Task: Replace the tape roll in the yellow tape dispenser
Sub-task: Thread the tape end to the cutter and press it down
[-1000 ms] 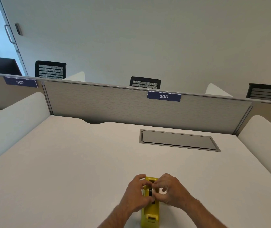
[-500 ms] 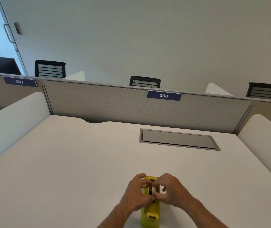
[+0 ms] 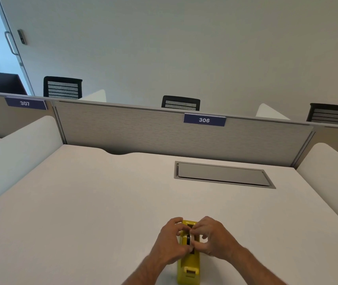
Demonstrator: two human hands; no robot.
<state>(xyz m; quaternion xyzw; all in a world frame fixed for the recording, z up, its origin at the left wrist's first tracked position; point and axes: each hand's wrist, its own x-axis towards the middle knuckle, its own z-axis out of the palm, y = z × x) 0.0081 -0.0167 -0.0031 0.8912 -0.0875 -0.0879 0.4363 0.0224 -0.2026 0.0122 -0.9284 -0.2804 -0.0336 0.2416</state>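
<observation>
The yellow tape dispenser stands on the white desk near its front edge, its cutter end toward me. A clear tape roll on a black hub sits upright in the dispenser's slot. My left hand grips the roll and hub from the left side, fingers curled over the dispenser's top. My right hand pinches the roll from the right. The lower part of the roll is hidden by my fingers and the dispenser's walls.
A grey cable hatch is set flush into the desk behind the dispenser. A grey partition with the label 306 closes the back, and white rounded side dividers flank the desk. Black chairs stand beyond.
Both hands stay on the roll in the dispenser; the fingers shift slightly. The dispenser has not moved.
</observation>
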